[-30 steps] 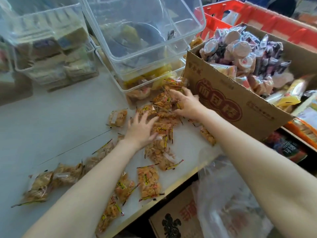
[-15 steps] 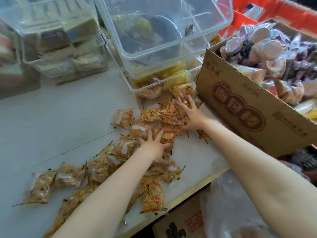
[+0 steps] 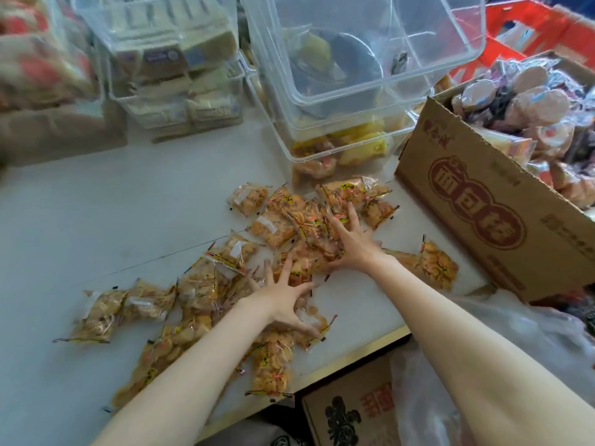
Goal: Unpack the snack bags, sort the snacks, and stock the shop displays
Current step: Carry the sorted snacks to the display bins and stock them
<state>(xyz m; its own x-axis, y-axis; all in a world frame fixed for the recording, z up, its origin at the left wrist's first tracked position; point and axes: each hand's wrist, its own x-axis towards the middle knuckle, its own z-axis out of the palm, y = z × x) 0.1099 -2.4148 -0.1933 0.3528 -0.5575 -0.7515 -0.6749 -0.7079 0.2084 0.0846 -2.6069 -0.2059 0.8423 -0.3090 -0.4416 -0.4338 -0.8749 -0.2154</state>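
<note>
- The left hand (image 3: 286,300) lies palm down on the snack packets (image 3: 299,226), fingers spread wide and slightly bent, pressing on the pile; it grips no single packet.
- The right hand (image 3: 351,246) also lies palm down with straight, splayed fingers, its fingertips on the packets at the middle of the pile and nothing clasped in it.
- The small clear packets of orange-yellow crackers are scattered across the white table (image 3: 96,220), from a loose trail at the lower left, under the left forearm, up to a denser heap just in front of the clear bins.
- One packet (image 3: 434,263) lies apart to the right of the right wrist, near the cardboard box.
- The stacked clear bins (image 3: 354,59) stand at the back of the table; the top one is tilted toward the camera, and the lowest holds yellow and orange snacks.
- A second stack of clear bins (image 3: 174,75) to the left holds pale wrapped snacks.
- The open cardboard box (image 3: 483,201), printed with a red logo, sits at the right, full of round wrapped cakes (image 3: 534,104).
- A red crate (image 3: 528,24) shows behind the box.
- Below the table edge are another printed carton (image 3: 351,413) and a clear plastic bag (image 3: 502,323).
</note>
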